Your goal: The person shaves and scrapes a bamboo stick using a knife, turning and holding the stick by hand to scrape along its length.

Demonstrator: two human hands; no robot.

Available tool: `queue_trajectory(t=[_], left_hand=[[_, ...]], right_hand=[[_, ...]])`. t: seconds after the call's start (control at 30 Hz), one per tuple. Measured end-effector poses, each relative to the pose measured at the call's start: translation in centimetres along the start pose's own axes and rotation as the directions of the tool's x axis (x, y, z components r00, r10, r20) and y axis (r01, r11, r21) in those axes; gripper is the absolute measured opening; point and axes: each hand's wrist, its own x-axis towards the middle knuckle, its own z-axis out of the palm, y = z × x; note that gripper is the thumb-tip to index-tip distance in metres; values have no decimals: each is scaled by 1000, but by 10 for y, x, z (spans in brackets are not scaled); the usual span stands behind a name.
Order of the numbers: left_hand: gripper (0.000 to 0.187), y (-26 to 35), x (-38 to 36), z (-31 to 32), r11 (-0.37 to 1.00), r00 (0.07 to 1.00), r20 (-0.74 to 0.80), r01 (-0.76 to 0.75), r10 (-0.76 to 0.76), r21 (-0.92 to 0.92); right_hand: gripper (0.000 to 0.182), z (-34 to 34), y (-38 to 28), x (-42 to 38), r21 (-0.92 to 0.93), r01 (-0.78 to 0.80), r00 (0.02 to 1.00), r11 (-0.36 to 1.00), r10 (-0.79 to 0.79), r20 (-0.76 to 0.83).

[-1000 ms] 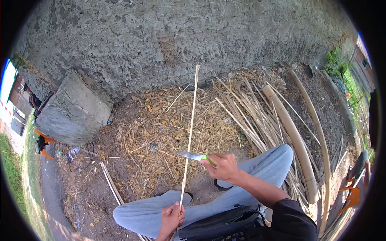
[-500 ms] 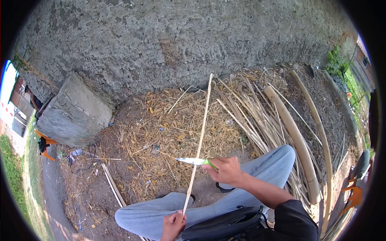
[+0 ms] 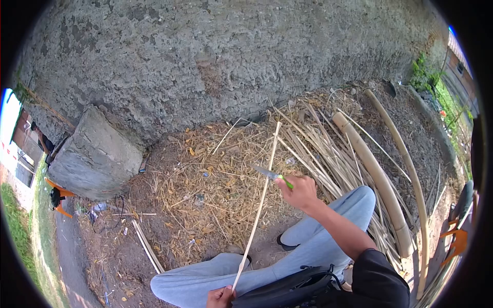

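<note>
A long, thin bamboo strip slants up and away from my lap. Its near end is pinched in my left hand, low in the head view over my legs. My right hand is closed around the green handle of a knife. The blade points left and lies across the strip, toward its far end. Below the blade the strip runs over the ground and over my bent leg in jeans.
Many split bamboo strips lie in a pile to the right. Beside them are a thick bamboo pole and a curved length. A concrete block stands at the left against the rough wall. Shavings litter the ground.
My right hand has moved the knife away from me along the strip, up and to the right. The strip's far end has dropped lower in view; my left hand sits slightly lower.
</note>
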Motion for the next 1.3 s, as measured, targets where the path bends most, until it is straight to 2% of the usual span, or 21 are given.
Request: queue_trajectory(t=[0.03, 0.1, 0.2, 0.23, 0.3, 0.33, 0.4, 0.47, 0.53, 0.57, 0.67, 0.77, 0.83, 0.87, 0.9, 0.93, 1.0, 1.1, 1.17, 1.23, 1.3], left_hand=[[37, -3, 1, -2, 1000, 1000, 9, 20, -20, -14], [36, -3, 4, -8, 998, 999, 37, 19, -17, -64], [34, -1, 3, -7, 993, 999, 47, 27, -22, -111], [33, 1, 0, -6, 993, 999, 32, 34, -30, -109], [33, 4, -5, -1, 998, 1000, 15, 17, -16, -65], [33, 7, -4, 1, 1000, 1000, 2, -8, 8, -26], [34, 13, -4, 1, 999, 1000, -7, 22, -23, -34], [35, 11, 2, 0, 997, 998, -11, 59, -59, -47], [37, -5, 5, -6, 994, 999, -34, 27, -31, -107], [37, -5, 0, -4, 993, 998, -35, 40, -44, -110], [38, 2, 2, -5, 997, 999, -43, -9, 6, -82], [39, -20, -1, -12, 999, 999, -28, -42, 41, -34], [40, -32, 3, -11, 992, 992, -45, -119, 121, 50], [40, -29, 3, -12, 991, 991, -44, -127, 129, 53], [40, -16, 1, -9, 997, 996, -53, -72, 74, 37], [40, -9, 0, -7, 1000, 998, -61, -13, 15, 19], [40, -16, 4, -7, 999, 998, -44, -36, 35, -14], [39, -22, 0, -9, 999, 999, -22, -26, 25, -40], [38, -23, -8, -10, 999, 1000, -26, -5, 4, -37], [36, -26, -13, -12, 970, 994, 8, -108, 109, 215], [35, -37, -8, -15, 958, 991, 17, -132, 132, 254]], right_hand=[[34, 0, -14, -12, 52, 199, 978, 979, -194, -82], [33, -1, -46, -47, 123, 401, 916, 908, -401, -23], [30, -1, -46, -52, 109, 335, 938, 936, -342, 54], [31, 8, -25, -37, 152, 182, 983, 971, -184, -3], [35, 7, 10, -3, -16, 151, 959, 988, -150, -239], [35, 11, 13, -2, -18, 154, 957, 988, -153, -248], [36, 12, 11, 0, -59, 100, 985, 993, -107, -133], [36, 4, -1, -6, -77, 86, 989, 993, -94, -112], [36, 0, -26, -25, 22, 349, 933, 937, -345, -102], [36, 1, -38, -43, 28, 344, 936, 938, -340, -90], [36, 4, -50, -59, 121, 482, 875, 868, -485, -7], [35, 6, -9, -25, 22, 160, 984, 987, -158, -88], [35, 8, 9, -9, -11, 150, 979, 989, -150, -139], [36, 8, 12, -5, -43, 144, 972, 989, -149, -181], [36, 9, 1, -11, -16, 95, 986, 995, -96, -138], [36, 7, -16, -25, -17, 100, 985, 995, -101, -139], [34, 2, -42, -49, 42, 398, 917, 916, -398, -10], [35, 3, -40, -52, 27, 487, 872, 873, -485, -64], [38, 5, -4, -21, -26, 217, 970, 976, -218, -106], [42, 0, 49, 15, -194, -46, 990, 980, 18, -143], [42, -5, 47, 13, -161, -36, 993, 986, 17, -119]])
